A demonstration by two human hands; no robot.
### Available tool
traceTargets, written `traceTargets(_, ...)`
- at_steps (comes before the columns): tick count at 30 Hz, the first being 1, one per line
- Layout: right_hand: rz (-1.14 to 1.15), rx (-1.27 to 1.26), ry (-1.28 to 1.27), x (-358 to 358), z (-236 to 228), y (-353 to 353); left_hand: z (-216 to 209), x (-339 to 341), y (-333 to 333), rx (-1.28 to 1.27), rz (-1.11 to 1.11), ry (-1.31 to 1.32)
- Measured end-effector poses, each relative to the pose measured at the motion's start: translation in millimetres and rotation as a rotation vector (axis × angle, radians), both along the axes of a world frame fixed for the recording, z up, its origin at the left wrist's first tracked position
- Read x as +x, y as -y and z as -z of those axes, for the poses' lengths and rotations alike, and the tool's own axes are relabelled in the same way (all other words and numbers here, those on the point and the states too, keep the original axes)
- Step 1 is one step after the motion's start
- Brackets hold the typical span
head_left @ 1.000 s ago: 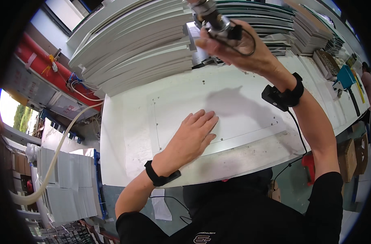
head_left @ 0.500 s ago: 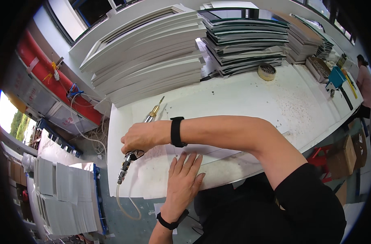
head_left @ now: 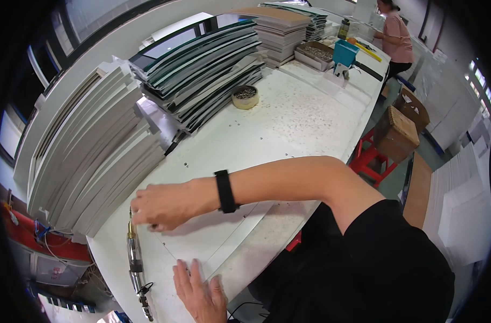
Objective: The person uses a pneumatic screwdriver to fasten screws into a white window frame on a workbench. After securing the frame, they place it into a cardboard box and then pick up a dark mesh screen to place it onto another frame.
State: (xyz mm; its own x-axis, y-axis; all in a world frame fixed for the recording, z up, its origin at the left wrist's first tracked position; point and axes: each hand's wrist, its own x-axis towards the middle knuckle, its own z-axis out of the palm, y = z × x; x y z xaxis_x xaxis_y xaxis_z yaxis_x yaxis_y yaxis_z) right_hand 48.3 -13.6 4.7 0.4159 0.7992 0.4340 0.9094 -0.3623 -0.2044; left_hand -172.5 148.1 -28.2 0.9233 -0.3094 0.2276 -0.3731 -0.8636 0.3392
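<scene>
My right hand (head_left: 164, 206) reaches across the white table, its fingers loosely bent and thumb apart, beside the tip of a screwdriver-like power tool (head_left: 134, 261). That tool has a brass-coloured nose and a silver and black body. It lies along the table's left part, outside my grip. My left hand (head_left: 200, 293) rests with fingers stretched out by the near corner of a thin white panel (head_left: 202, 239). Small screws (head_left: 186, 164) lie scattered on the white surface. My fingertips on the right are partly hidden beneath the hand.
White frames (head_left: 84, 156) form a tall stack at the left. Behind stand dark-edged panels (head_left: 202, 70), a round tub of screws (head_left: 245, 98), a box of small parts (head_left: 314, 55) and a teal container (head_left: 345, 53). A cardboard box (head_left: 396, 134) sits on a red stool (head_left: 372, 161). Another person (head_left: 397, 37) stands far right.
My right hand has let go of the power tool, which now lies on the table. The view has swung to the right. My left hand stays flat by the panel.
</scene>
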Motion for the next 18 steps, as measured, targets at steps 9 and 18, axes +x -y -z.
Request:
traceTargets(9, 1.040, -0.134, -0.262, -73.6, 42.1, 262.7, 3.5, 14.1, -0.3, 0.053, -0.170, 0.016)
traceTargets(18, 1.060, -0.053, -0.208, -138.3, 52.7, 292.9, 8.6, -7.2, 38.2, -0.017, -0.100, 0.034)
